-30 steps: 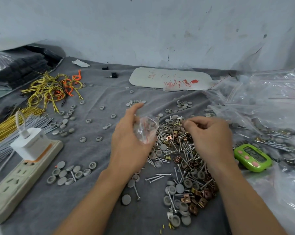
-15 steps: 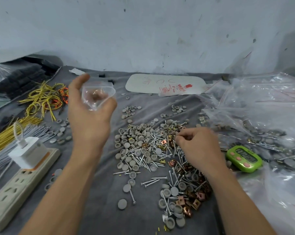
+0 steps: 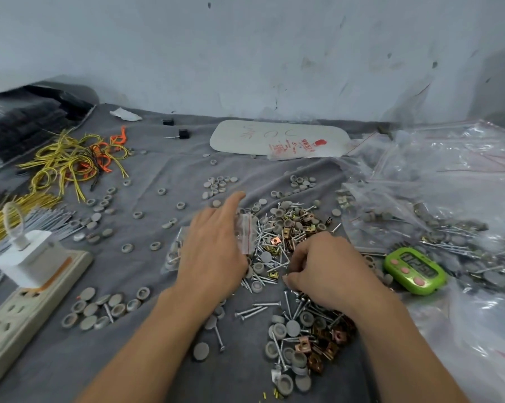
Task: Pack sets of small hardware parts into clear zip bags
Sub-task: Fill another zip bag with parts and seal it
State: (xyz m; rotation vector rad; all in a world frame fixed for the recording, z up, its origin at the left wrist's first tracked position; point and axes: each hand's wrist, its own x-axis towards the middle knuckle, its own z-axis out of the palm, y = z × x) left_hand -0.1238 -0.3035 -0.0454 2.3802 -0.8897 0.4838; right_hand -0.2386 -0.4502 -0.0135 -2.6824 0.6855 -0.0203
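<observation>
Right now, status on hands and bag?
Left hand at small zip bag, grip blurred. Right hand curled into hardware pile. Green timer beside it.

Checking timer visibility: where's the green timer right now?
Head view, right side: the green timer lies flat just right of the right hand, at the near edge of the heap of clear bags.

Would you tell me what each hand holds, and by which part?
Left hand pinches a zip bag by its red-striped mouth; right hand, curled, hides any hold.
</observation>
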